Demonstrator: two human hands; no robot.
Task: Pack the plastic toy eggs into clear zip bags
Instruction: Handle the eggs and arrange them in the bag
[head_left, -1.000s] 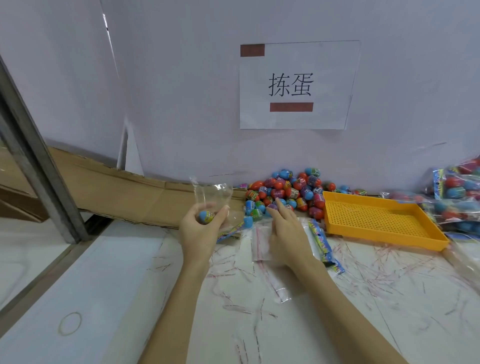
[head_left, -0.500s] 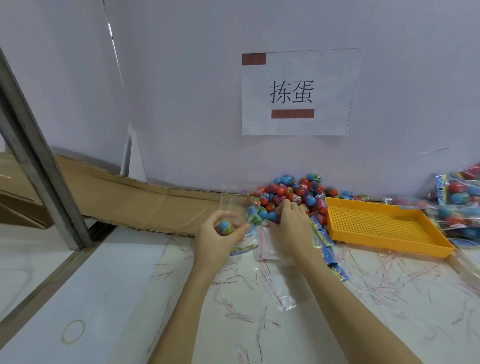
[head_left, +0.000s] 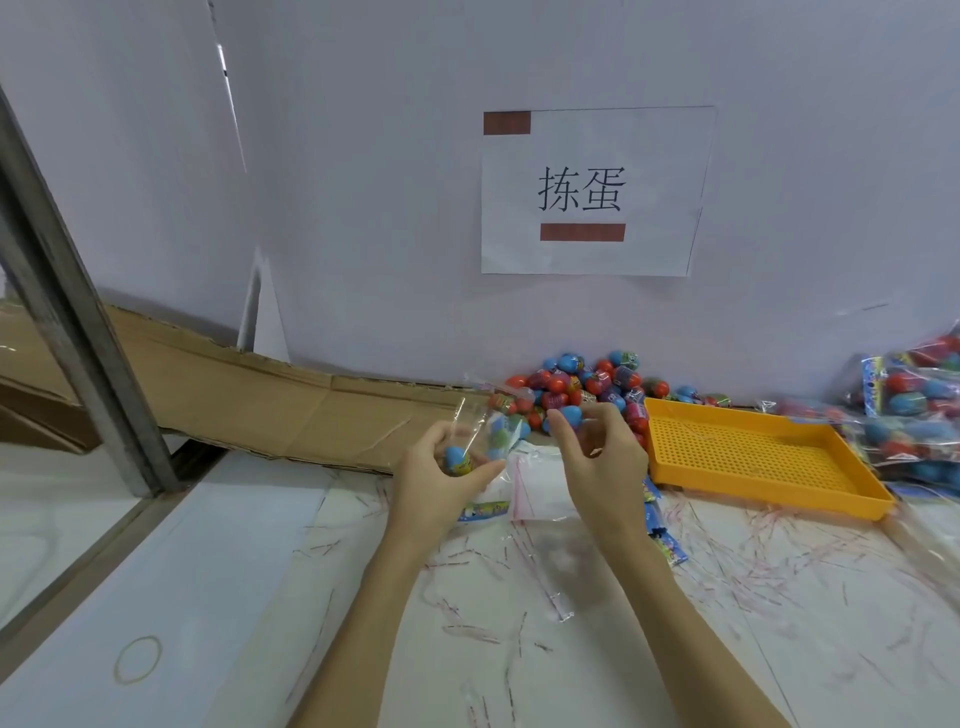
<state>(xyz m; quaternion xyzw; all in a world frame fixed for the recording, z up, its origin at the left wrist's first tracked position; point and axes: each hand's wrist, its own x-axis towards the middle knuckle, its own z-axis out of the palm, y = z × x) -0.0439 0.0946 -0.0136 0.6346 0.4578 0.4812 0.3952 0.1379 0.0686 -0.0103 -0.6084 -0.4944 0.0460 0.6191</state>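
Head view: left hand grips clear plastic zip bag, blue toy egg inside. Right hand, fingers curled, pinches another blue plastic egg beside the bag's mouth. Heap of red and blue eggs lies behind, against the wall, left of perforated yellow plastic tray.

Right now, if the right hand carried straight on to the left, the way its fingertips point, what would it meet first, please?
Probably the clear zip bag held up in the left hand. The right hand, pinching a blue plastic egg, points at its open mouth; depth is uncertain.
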